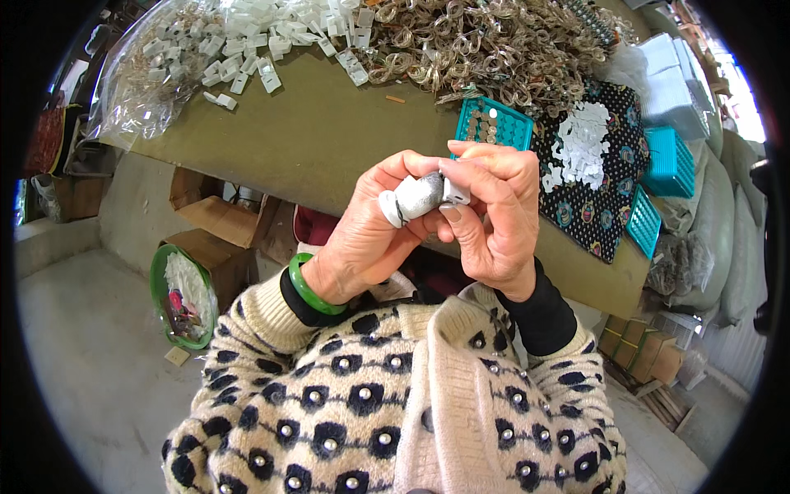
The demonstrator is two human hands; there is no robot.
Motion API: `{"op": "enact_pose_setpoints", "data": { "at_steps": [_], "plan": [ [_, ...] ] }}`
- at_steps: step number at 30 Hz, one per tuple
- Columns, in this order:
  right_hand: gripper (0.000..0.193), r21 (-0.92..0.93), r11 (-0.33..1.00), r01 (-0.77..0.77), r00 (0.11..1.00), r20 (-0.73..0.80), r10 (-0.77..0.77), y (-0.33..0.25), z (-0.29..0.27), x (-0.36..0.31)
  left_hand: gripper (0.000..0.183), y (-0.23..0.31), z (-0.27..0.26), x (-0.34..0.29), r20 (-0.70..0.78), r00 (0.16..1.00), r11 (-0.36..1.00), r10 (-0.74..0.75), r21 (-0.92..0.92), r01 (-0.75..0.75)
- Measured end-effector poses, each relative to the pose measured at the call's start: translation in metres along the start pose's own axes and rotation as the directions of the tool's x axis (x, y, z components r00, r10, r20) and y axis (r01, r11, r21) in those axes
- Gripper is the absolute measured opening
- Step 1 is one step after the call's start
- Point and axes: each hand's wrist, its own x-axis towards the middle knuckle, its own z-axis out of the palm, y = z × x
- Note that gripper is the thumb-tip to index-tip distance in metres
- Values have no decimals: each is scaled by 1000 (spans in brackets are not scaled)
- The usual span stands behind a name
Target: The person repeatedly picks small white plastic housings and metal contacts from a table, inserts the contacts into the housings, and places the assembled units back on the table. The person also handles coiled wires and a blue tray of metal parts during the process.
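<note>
Above my lap, both hands meet close together in front of the table edge. My left hand [362,222] is closed, and what looks like a grey-and-white cover [418,198] with a dark band wraps its thumb. At that thumb's tip is a small white plastic piece [455,194], pinched between the two hands. My right hand [502,210] is closed on the piece's other side, thumb below and fingers above. Fingers hide most of the piece. A green bangle [306,288] circles my left wrist.
White plastic parts [271,33] and coiled wires [485,49] are heaped across the table [288,115]. A teal tray [518,123] holds small round metal pieces, beside white flat pieces [583,144] on patterned cloth [605,222]. Left on the floor are a green basin [158,284] and cardboard boxes [218,222].
</note>
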Motion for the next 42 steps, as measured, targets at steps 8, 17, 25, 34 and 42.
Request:
{"op": "enact_pose_setpoints", "data": {
  "at_steps": [8, 17, 25, 34, 42],
  "plan": [
    [23, -143, 979, 144, 983, -94, -158, -3, 16, -4, 16, -10, -2, -8, -15, 997, 995, -82, -50, 81],
    [44, -235, 970, -65, 996, 51, 79, -17, 17, -22, 14, -2, -10, -12, -203, 976, 997, -77, -5, 78],
    [26, -312, 924, -223, 973, -10, 231, -23, -42, -55, 12, 8, -27, -20, -116, 989, 986, -92, 126, 107],
    [13, -630, 724, -281, 956, -112, 273, 65, -102, -46, 19, 2, -19, 1, -59, 990, 978, -127, 159, 135],
    [13, -790, 586, -180, 970, -45, 237, 93, -94, -36, 19, -3, -13, 5, -141, 985, 971, -100, 201, 128]
  ]
}}
